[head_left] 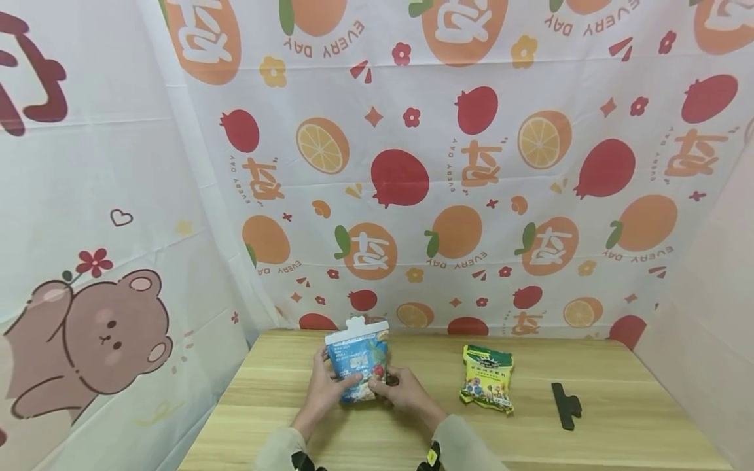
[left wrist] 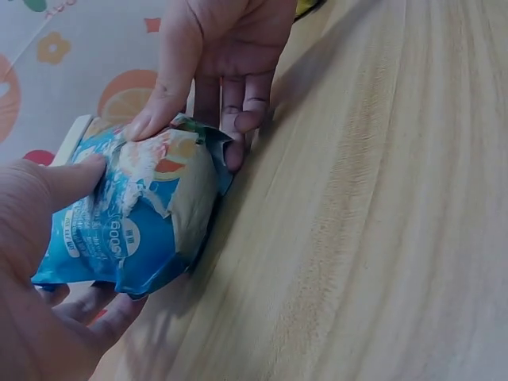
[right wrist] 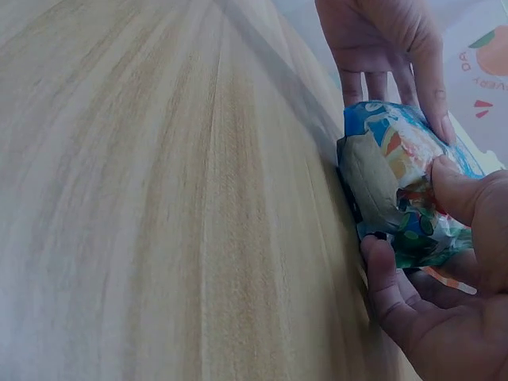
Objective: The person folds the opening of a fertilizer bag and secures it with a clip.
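A blue snack bag point(head_left: 358, 360) with printed fruit is held upright near the back left of the table. A white sealing clip point(head_left: 357, 333) spans its top edge. My left hand point(head_left: 322, 392) grips the bag's left side, thumb across the front and fingers behind. On the other side my right hand point(head_left: 408, 394) holds it the same way, with its thumb low on the front. In the left wrist view the bag point(left wrist: 151, 246) looks bulging and creased, its pale bottom showing. The right wrist view shows that folded bottom point(right wrist: 369, 182) close to the tabletop.
To the right on the wooden table point(head_left: 412, 445) lies a yellow and green bag point(head_left: 487, 379). Farther right is a black clip point(head_left: 566, 406). A fruit-print curtain point(head_left: 436, 229) hangs behind the table, and a bear-print curtain point(head_left: 118, 333) hangs at the left.
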Tool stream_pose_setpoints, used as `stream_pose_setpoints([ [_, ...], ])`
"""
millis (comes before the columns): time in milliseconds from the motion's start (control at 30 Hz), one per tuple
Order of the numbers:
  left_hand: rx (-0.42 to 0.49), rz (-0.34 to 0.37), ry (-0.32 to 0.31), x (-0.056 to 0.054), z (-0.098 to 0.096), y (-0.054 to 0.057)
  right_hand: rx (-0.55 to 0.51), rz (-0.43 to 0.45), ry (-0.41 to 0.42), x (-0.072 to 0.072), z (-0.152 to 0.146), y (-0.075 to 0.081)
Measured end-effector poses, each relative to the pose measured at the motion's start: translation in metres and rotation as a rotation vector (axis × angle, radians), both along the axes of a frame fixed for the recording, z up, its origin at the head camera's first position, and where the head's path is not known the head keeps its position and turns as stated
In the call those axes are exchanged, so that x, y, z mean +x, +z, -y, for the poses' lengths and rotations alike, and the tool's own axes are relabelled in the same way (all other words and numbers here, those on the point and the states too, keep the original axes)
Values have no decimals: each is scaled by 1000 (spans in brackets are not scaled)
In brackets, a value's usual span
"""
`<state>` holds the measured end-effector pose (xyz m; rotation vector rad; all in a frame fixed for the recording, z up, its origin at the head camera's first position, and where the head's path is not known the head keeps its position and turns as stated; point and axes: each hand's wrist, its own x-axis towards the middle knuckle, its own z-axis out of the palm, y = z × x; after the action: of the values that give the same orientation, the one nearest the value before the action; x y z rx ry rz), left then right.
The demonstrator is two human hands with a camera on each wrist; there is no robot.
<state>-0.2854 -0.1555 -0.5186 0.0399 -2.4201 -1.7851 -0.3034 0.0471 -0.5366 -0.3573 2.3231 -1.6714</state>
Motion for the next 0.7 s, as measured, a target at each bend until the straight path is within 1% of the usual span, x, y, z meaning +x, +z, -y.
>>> stream_pose_setpoints([
  [200, -5, -38, -8, 2, -2, -2, -55, -9, 13, 0, 0, -5],
  [333, -23, -49, 6, 2, -4, -7, -73, -1, 28, 0, 1, -7],
  [500, -17, -54, 15, 1, -5, -10, -58, -14, 33, 0, 2, -10],
  [700, -15, -39, 18, 2, -3, -13, -44, -30, 42, -1, 2, -14],
])
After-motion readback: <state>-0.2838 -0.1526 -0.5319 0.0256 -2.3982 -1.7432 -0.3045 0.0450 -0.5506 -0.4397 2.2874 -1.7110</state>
